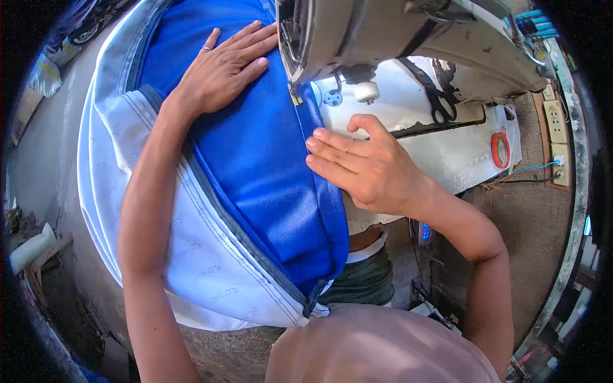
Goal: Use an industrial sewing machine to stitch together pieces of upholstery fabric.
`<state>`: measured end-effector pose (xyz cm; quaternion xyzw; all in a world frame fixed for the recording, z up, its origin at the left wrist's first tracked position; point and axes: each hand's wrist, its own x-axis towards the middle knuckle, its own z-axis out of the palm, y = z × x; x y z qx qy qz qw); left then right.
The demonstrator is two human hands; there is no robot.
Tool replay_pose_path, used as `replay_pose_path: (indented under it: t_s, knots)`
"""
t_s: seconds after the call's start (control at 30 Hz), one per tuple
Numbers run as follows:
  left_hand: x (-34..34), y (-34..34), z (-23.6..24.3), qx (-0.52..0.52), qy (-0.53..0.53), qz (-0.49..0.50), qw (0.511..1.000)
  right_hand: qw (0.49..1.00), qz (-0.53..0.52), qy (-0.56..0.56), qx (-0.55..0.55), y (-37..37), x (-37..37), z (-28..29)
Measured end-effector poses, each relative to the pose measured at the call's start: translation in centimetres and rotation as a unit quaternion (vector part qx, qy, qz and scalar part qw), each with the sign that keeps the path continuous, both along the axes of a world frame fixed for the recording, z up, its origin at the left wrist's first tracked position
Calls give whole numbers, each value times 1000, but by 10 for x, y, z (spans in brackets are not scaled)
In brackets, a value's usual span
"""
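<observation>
A large piece of bright blue leather-like material [255, 153], joined to white patterned cloth [211, 271] by a dark, stitched border, lies across the left and middle. My left hand [223, 67] rests flat on the blue material with fingers spread, a ring on one of them. At the blue piece's right edge, my right hand [364, 159] has its fingers stretched out and its index finger bent; it touches or hovers by the folded hem. The sewing machine [357, 38] stands over the far end of that edge, its needle area largely hidden by the machine head.
Black scissors [440, 105] lie on the machine's white bed, near a blue bobbin-like disc [332, 97] and a white round knob [366, 92]. A red tape ring [500, 150] sits farther right. Power sockets [557, 121] with plugged cords line the right side.
</observation>
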<state>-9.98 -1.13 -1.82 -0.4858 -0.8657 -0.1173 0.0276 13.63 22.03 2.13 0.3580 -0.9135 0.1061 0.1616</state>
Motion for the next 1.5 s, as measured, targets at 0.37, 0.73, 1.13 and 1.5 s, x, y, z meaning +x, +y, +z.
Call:
replay_pose_path:
  t_s: [0.37,0.73,1.13,1.5]
  knots:
    - [-97,-17,-43,-23,191,-150,970,999,-37,22,-17,-1,-19,-2]
    - [-104,27,4,-49,-134,-45,989,995,-78,0,-58,-13,-24,-10]
    - [88,13,10,101,-23,17,994,997,11,-3,-81,-6,28,-12]
    - [182,-40,45,37,-9,-156,987,990,49,-65,-113,-16,42,1]
